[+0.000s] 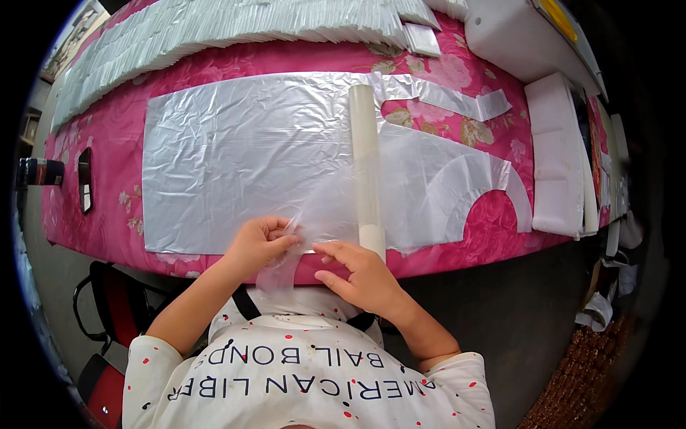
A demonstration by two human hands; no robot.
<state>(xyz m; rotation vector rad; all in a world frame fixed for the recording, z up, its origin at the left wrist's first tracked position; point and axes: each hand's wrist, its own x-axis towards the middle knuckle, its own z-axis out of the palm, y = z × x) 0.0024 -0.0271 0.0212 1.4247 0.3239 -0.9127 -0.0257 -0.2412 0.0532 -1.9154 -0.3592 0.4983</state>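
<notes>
While left fingers [283, 242] pinch film [325, 211], right fingers [337, 249] spread.

Two rows of dark blue capital letters run across the white dotted T-shirt [307, 400], appearing upside down in the head view, with the ends of both rows bent by folds. Printing on the dark cylindrical container [41, 171] is too small to read.

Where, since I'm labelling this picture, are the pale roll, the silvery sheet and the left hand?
Pale roll [366, 168]: head view, about midway along its length.
Silvery sheet [243, 157]: head view, on its broad part left of the roll.
Left hand [261, 242]: head view, middle of the hand.
</notes>
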